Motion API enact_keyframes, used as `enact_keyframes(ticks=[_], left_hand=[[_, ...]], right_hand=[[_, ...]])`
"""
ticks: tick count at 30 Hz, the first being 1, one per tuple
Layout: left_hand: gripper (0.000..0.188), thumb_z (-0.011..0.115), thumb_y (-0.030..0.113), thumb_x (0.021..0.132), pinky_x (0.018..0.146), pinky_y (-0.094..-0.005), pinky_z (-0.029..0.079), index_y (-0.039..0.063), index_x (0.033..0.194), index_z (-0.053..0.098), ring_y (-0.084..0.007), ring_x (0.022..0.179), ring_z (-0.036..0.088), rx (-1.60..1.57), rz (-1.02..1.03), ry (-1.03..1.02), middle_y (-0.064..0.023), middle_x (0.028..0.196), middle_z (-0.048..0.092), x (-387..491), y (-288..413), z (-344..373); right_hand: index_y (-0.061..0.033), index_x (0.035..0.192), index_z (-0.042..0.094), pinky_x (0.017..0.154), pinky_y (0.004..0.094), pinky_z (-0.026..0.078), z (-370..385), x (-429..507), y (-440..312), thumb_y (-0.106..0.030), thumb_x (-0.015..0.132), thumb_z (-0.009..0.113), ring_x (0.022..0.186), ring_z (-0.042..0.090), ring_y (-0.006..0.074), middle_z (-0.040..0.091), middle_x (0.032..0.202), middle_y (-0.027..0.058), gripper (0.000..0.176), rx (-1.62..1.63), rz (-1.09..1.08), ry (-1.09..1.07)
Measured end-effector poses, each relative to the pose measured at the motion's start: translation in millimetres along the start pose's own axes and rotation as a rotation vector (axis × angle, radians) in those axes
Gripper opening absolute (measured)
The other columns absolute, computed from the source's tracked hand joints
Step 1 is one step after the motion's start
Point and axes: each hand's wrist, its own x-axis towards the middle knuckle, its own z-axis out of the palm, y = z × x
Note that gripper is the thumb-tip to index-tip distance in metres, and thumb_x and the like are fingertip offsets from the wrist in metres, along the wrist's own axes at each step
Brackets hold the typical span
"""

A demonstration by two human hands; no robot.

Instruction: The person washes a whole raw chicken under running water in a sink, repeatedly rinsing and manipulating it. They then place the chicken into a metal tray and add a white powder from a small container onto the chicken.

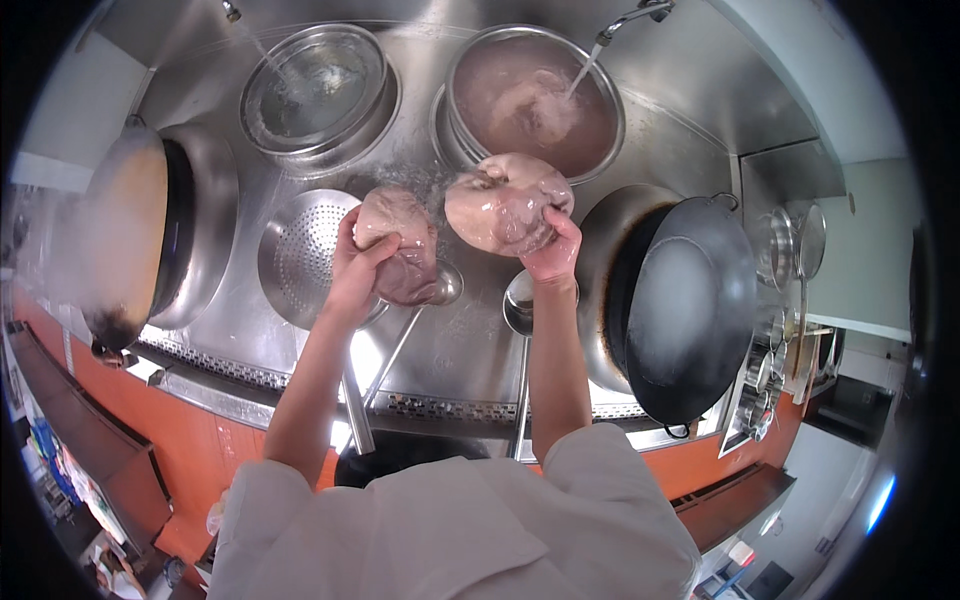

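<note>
My left hand (360, 262) grips a wet, pale piece of raw meat or offal (397, 244), its lower part darker, above the edge of a perforated metal strainer (304, 251). A larger glossy, pinkish piece of raw meat or offal (506, 202) is in my right hand (555, 247), just in front of a round metal basin (616, 142) of cloudy reddish water. A tap (606, 37) runs into that basin. At the back left, water from another tap (232, 12) falls into a second metal basin (251, 124) of clearer water.
A steaming wok (694, 322) sits at the right. On the left stands another steaming pan (124, 240) with yellowish contents. Two metal ladles, one at centre (448, 283) and one right of it (519, 304), lie on the steel worktop (457, 345). Strainers (810, 240) hang at far right.
</note>
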Motion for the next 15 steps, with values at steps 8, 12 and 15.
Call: enact_keyframes(ticks=[8,12,15], left_hand=[[0.066,0.068,-0.005,0.09,0.095,-0.0361,0.055,0.011,0.145,0.034,-0.0224,0.112,0.065,0.038,0.102,-0.042,-0.0148,0.125,0.062,-16.6,-10.7,-4.5],[0.063,0.066,-0.005,0.091,0.097,-0.0362,0.054,0.01,0.145,0.036,-0.0221,0.114,0.063,0.03,0.187,-0.072,-0.0136,0.126,0.061,-24.2,-10.6,-2.1],[0.062,0.064,-0.005,0.093,0.098,-0.0355,0.053,0.011,0.146,0.036,-0.021,0.115,0.062,0.04,0.198,-0.103,-0.0128,0.128,0.061,-32.3,-9.6,0.8]], right_hand=[[0.0013,0.127,0.061,0.104,0.0438,0.049,-17.9,-32.2,13.6,-0.007,0.075,0.062,0.115,0.064,0.0306,0.068,0.12,0.0129,0.053,-0.132,0.115,-0.027],[0.0034,0.128,0.06,0.103,0.0455,0.052,-35.8,-47.3,30.6,-0.01,0.071,0.064,0.112,0.066,0.0334,0.068,0.12,0.0172,0.059,-0.033,0.12,0.038],[0.005,0.126,0.06,0.102,0.0474,0.053,-51.1,-56.7,42.4,-0.012,0.071,0.064,0.11,0.067,0.0346,0.07,0.116,0.0197,0.058,0.016,0.113,-0.06]])
